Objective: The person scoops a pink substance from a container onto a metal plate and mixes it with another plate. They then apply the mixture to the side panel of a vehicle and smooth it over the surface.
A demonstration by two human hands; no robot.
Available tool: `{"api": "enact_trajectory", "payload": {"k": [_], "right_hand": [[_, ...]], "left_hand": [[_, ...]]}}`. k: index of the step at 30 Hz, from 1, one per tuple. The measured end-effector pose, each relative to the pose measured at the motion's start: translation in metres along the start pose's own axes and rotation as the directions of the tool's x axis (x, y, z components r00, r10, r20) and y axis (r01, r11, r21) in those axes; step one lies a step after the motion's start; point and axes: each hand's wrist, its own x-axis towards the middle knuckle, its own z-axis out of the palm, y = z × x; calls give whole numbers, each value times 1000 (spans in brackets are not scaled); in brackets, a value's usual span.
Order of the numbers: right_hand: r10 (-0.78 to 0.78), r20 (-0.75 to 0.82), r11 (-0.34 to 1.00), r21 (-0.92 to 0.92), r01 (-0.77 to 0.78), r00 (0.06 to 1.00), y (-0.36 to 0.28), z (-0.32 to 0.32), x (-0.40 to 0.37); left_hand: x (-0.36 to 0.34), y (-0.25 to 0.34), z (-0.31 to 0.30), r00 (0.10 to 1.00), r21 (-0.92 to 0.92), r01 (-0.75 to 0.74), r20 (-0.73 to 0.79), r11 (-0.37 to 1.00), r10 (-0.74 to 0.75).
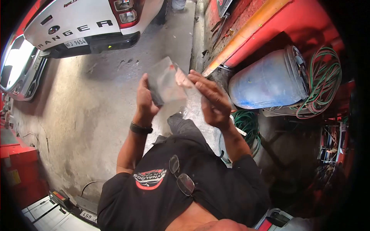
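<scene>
Between my hands is a shiny, box-like rectangular piece, greyish and clear or mirror-like; blur keeps me from telling its exact kind. A pinkish patch shows on its right face, perhaps a reflection or fingers seen through it. My left hand grips its left edge, thumb up along the side and the other fingers mostly hidden behind. On the opposite side, my right hand presses against the right edge with its fingers close together. The piece is held up in front of my chest, tilted, above the concrete floor.
A white pickup stands ahead on the left, a silver car beside it. To the right lie a blue drum on its side, coiled hoses and a green coil. A yellow pipe runs along the red wall.
</scene>
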Motion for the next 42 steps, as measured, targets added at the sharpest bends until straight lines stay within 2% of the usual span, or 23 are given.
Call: {"api": "enact_trajectory", "payload": {"k": [2,4,6,7,8,10,13,16,17,20,21,23,25,26,29,30,31,32,34,36,38,40,42], "right_hand": [[-111,152,991,-52,120,982,24,1,2],[-44,241,981,-171,87,970,50,4,1],[90,213,943,-334,-14,973,94,-9,1],[105,227,889,-457,10,968,119,-23,3],[207,368,661,-736,148,906,136,-41,1],[291,430,602,-777,186,855,156,-60,-1],[181,71,772,-629,-97,981,156,-80,39],[234,270,388,-907,165,934,149,-73,57],[253,283,450,-881,146,925,154,-67,52],[283,226,400,-911,99,932,145,-100,89],[241,129,447,-895,8,962,156,-108,96],[244,226,444,-891,99,943,187,-100,90],[240,304,447,-878,173,922,195,-105,100],[214,249,426,-894,139,944,200,-116,112],[180,65,418,-908,-17,981,229,-132,135],[203,148,430,-902,48,968,244,-130,135],[221,224,441,-891,108,949,258,-128,135],[235,301,452,-876,170,924,272,-127,139],[244,269,427,-892,146,932,279,-147,168],[151,104,379,-924,40,983,306,-152,187],[173,309,360,-904,232,935,361,-143,188],[214,328,538,-826,169,920,383,-150,210],[244,204,687,-726,-21,948,399,-168,246]], "left_hand": [[25,-14,-18,935,-260,182,345,948,-85],[38,-16,-6,971,-177,87,233,980,-44],[55,-11,0,988,-53,8,152,999,0],[66,-8,0,991,23,-25,131,999,22],[78,-6,2,992,96,-59,113,994,48],[91,8,27,992,177,-124,24,976,121],[124,13,49,965,364,-231,-34,902,260],[169,-7,46,913,546,-313,-51,777,404],[182,-12,55,890,587,-343,-47,734,453],[207,-15,67,903,543,-339,-42,768,428],[215,-15,68,916,543,-327,-20,773,401],[237,-12,71,933,537,-320,38,780,357],[256,-11,82,916,564,-341,18,752,401],[267,-10,86,905,575,-349,2,740,426],[300,4,70,964,694,-226,60,684,259],[310,8,76,977,725,-192,75,661,202],[316,5,98,956,641,-281,124,714,265],[331,8,96,949,657,-305,147,689,279],[362,14,91,932,681,-351,184,643,313],[391,25,82,969,670,-245,141,701,204],[444,35,63,977,637,-207,175,743,122],[476,52,76,969,613,-235,208,755,133],[500,70,89,977,544,-198,175,815,121]]}}
